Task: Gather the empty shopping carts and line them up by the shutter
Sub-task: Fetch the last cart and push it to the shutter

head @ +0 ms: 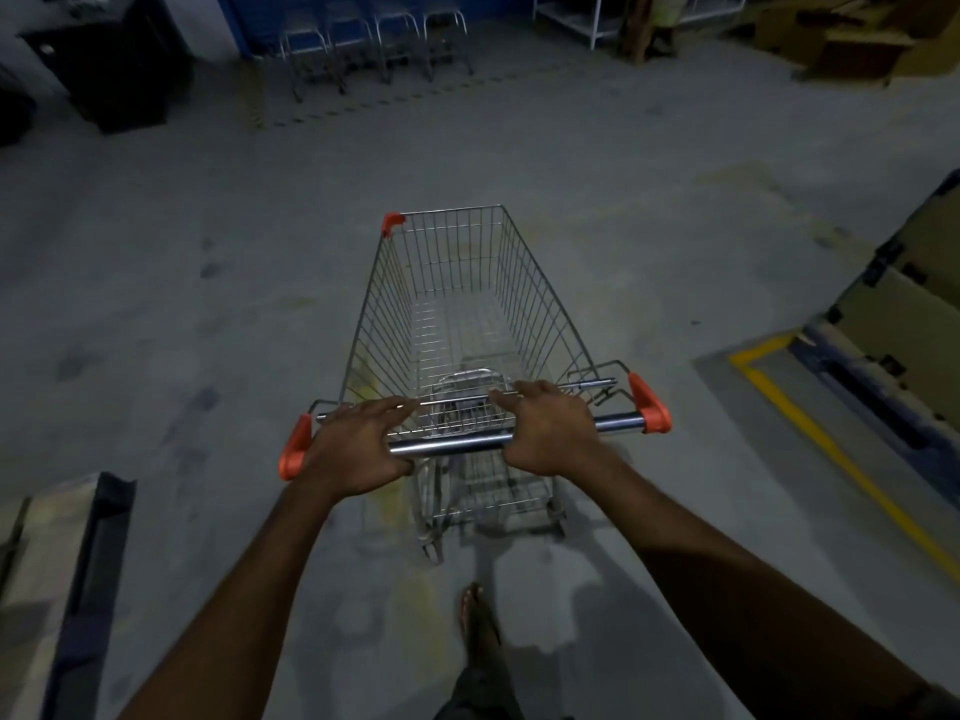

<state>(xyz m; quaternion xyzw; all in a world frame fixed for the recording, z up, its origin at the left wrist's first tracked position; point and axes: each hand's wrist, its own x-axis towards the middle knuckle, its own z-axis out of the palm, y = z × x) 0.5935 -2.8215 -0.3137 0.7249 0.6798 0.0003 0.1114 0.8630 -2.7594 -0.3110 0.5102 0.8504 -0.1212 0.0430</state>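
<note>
Closest to me, the person's sandalled foot (478, 615) is planted on the grey concrete floor (208, 226), and two bare forearms reach out ahead. Low on the left, a pale slab with a dark edge (93, 563) lies on the ground.

Both hands are on the chrome handle bar (447, 445) of an empty wire shopping cart (467, 304). The left hand (358, 444) sits near the left orange end cap (293, 449), palm on the bar and fingers stretched forward over it, not wrapped round it. The right hand (550, 433) rests right of centre in the same way, with flat fingers reaching toward the folded child seat (467, 392). Neither hand closes on the bar; they press against it.

The cart stands mid-floor with its nose pointing away, its basket bare and an orange corner guard (392, 223) at the front left.

To the right, a yellow line (810, 423) marks the floor beside a pallet of cardboard boxes (904, 314).

Further off, well apart from this cart, a row of carts (374, 44) stands side by side against a blue shutter (493, 2), though they are blurred. A dark cabinet (124, 65) stands to their left. To their right are a white rack (592, 18) and more cardboard (852, 39).
</note>
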